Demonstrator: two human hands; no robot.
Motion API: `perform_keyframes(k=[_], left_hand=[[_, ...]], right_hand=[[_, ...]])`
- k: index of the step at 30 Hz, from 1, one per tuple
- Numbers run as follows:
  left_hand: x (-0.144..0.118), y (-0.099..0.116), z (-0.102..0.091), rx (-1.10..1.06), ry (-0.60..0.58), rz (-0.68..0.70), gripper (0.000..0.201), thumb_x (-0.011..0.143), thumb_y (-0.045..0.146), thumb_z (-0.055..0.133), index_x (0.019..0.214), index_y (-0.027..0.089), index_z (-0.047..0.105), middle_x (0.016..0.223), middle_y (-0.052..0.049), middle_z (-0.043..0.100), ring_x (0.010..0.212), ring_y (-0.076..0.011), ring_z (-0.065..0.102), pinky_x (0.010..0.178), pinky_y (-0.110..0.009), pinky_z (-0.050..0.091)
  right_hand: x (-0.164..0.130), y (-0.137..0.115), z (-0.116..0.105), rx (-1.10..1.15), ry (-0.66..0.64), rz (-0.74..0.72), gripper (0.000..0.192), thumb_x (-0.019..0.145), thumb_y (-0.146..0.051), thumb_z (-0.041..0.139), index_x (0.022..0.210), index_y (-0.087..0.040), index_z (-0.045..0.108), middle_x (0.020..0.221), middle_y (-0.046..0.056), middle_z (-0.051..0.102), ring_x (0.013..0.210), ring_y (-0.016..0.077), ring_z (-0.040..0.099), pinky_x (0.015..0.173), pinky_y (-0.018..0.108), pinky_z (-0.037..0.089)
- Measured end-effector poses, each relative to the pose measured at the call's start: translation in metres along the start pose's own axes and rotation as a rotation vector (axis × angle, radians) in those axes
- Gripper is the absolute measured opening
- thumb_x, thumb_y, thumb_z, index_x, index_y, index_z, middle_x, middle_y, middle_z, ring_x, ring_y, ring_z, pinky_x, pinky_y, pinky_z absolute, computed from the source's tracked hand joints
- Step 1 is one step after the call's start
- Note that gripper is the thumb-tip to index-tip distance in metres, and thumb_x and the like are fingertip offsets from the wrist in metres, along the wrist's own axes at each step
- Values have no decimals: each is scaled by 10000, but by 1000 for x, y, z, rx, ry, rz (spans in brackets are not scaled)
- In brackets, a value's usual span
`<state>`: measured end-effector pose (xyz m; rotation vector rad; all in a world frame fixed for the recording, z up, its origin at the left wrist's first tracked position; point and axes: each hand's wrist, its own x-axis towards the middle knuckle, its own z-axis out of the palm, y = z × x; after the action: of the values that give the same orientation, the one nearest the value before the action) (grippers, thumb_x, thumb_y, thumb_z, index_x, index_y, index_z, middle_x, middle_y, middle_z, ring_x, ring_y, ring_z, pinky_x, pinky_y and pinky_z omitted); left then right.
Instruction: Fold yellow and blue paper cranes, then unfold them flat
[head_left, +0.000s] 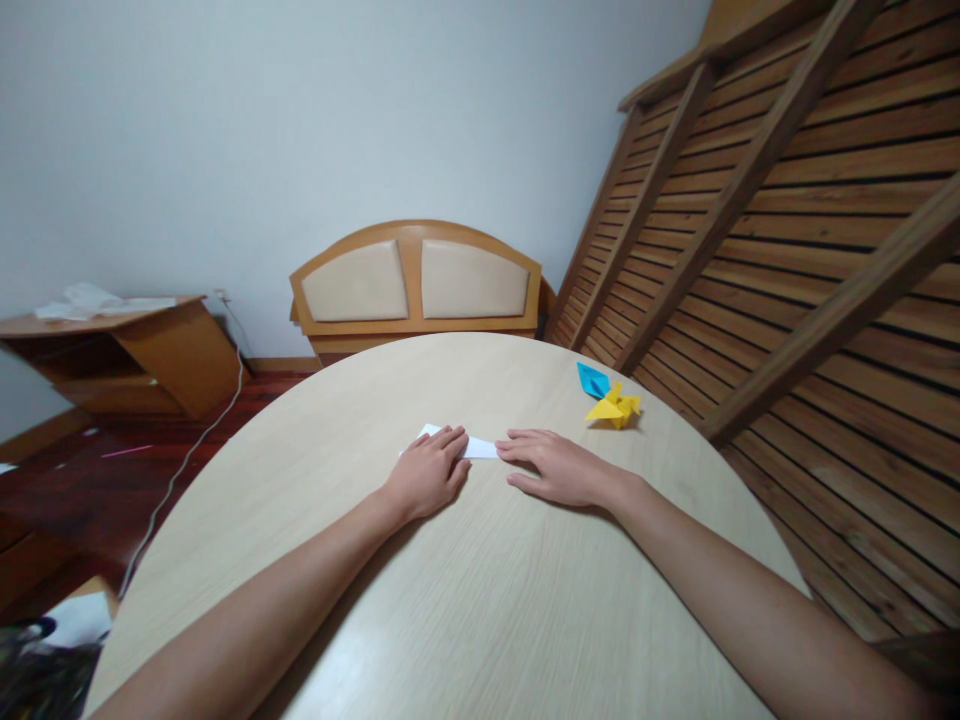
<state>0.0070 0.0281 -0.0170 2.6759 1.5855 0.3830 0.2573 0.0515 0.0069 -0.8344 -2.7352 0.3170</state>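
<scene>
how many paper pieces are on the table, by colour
white paper: 1, flat under the left hand and touched by the right hand
blue folded paper: 1
yellow folded paper: 1
total: 3 on the table

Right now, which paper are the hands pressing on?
The white paper, flat under both the left hand and right hand. The blue and yellow folded papers sit untouched, farther right.

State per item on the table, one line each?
white paper: flat on the round table, folded, pinned under both hands
left hand: palm down on the paper
right hand: palm down, fingers on the paper's edge
blue origami: folded, untouched
yellow origami: folded, untouched
</scene>
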Motion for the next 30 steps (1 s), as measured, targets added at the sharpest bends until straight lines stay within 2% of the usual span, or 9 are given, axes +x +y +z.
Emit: perform_keyframes(k=[7,11,20,30], left_hand=[[-1,3,-7,-25,40,21,346,981,348,414,1161,212,675,1331,-83,630,1188,-258,606,1027,-402,490],[0,3,-8,-23,65,44,337,982,347,423,1090,203,709,1245,-80,676,1088,-252,642,952,-397,528],[1,2,-6,-18,118,131,241,966,284,496,993,186,714,1105,-80,718,994,-232,658,846,-349,548],[2,3,-8,13,99,193,219,966,258,497,969,188,704,976,-70,727,906,-206,658,776,-305,532]], right_hand=[[2,-4,-1,5,27,-4,310,956,-287,542,1222,-192,671,1235,98,689,1192,262,597,1048,418,427],[1,-2,2,14,51,7,297,952,-286,550,1202,-185,672,1246,112,678,1176,254,603,1038,407,434],[1,1,5,20,81,24,209,946,-266,559,1097,-173,668,1206,116,673,1123,249,605,994,399,463],[1,-1,4,48,92,58,143,938,-256,570,1041,-195,649,1100,96,681,1035,235,616,927,369,477]])
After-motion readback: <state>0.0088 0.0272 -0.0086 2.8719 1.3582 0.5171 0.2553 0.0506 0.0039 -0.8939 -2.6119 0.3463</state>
